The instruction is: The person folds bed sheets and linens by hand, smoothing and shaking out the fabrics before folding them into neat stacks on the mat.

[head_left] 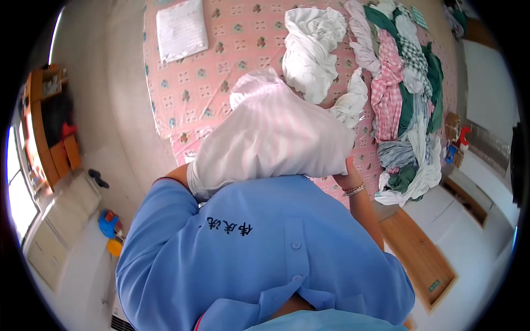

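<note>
Right hand (345,175) is closed on the lower right edge of a pale pink-striped cloth (270,138), fingertips partly hidden by it. Left hand is fully covered by the same cloth; can't tell if it's open or gripping. Pink flowered sheet (248,41) lies under the work, cut off at the top. Blue shirt (248,259) fills the lower middle. Striped cloth is bunched between shirt and sheet, overlapping the sheet's near side. Mixed clothes pile (406,105) sits far right; layers overlap, can't separate the pieces. Crumpled white cloth (312,49) lies just beyond the striped one, folded white cloth (181,30) at upper left. Shirt chest has dark Chinese characters (229,226), upside down from here. Green label (434,285) on the wooden panel (417,254): too small to read. Right forearm reaches forward, wrist in a bracelet (354,190); left elbow is bent outward.
</note>
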### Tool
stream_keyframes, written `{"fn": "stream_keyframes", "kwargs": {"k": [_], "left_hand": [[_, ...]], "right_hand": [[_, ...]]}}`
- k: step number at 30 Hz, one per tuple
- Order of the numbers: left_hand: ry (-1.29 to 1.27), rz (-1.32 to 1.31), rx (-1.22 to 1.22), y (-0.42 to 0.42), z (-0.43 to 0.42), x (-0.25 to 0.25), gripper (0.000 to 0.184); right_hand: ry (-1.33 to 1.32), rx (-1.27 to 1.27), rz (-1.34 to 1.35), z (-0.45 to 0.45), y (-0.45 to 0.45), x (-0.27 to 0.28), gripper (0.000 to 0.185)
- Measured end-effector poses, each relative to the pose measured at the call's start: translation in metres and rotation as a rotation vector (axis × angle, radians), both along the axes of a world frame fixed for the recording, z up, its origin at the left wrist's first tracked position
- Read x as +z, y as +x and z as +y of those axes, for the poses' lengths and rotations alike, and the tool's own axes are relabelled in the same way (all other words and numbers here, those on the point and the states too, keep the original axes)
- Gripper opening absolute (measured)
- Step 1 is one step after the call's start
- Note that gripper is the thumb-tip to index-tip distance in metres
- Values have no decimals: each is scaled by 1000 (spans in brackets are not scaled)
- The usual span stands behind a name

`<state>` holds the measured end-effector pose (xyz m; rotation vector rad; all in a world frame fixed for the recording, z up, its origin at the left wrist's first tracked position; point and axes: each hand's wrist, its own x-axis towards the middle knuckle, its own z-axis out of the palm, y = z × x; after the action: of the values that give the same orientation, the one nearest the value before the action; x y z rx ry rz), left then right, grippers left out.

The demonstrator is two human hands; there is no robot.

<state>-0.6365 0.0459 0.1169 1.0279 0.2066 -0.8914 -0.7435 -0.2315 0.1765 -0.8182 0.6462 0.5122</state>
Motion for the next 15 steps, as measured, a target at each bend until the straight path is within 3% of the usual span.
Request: {"fn": "stream_keyframes", "kwargs": {"k": [4, 6, 10, 12, 15], "left_hand": [[66, 233, 173, -22, 35, -42, 53], [84, 342, 314, -33, 64, -61, 54], [-29, 454, 680, -49, 153, -74, 56], [-240, 432, 755, -39, 195, -45, 56], [-467, 312, 616, 11, 236, 62, 60]], "right_hand": [[137, 127, -118, 32, 43, 37, 49], [-637, 673, -66, 36, 59, 52, 52], [-515, 434, -320, 58, 115, 67, 31], [-446, 381, -352, 79, 149, 73, 29], [-407, 378, -469, 113, 207, 76, 25]]}}
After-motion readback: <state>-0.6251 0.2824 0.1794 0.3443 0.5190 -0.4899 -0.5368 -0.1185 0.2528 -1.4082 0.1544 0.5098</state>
